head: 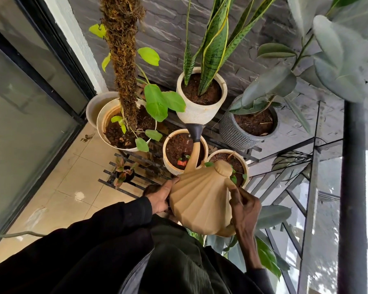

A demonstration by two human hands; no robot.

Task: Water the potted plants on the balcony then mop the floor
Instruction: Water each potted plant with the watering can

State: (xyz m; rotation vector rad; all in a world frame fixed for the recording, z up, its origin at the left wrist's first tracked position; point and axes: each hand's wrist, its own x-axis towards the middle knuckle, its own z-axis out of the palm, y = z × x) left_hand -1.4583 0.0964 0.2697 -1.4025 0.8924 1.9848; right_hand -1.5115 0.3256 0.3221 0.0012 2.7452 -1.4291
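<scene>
A tan ribbed watering can (200,202) is held in both hands. My left hand (160,198) presses its left side and my right hand (244,211) grips the handle. Its spout ends in a dark rose (194,130) above the small cream pot (168,160) of dark soil. Around it stand a snake plant in a cream pot (197,114), a moss-pole plant in a cream pot (100,124), a rubber plant in a grey ribbed pot (232,132) and another cream pot (245,166) partly hidden by the can.
The pots sit on a black slatted metal stand (128,158). A tiny red-leaved plant (123,171) stands at its front. Glass sliding door (30,102) on the left, beige tiled floor (62,187) below, black railing post (353,187) and glass on the right, dark stone wall behind.
</scene>
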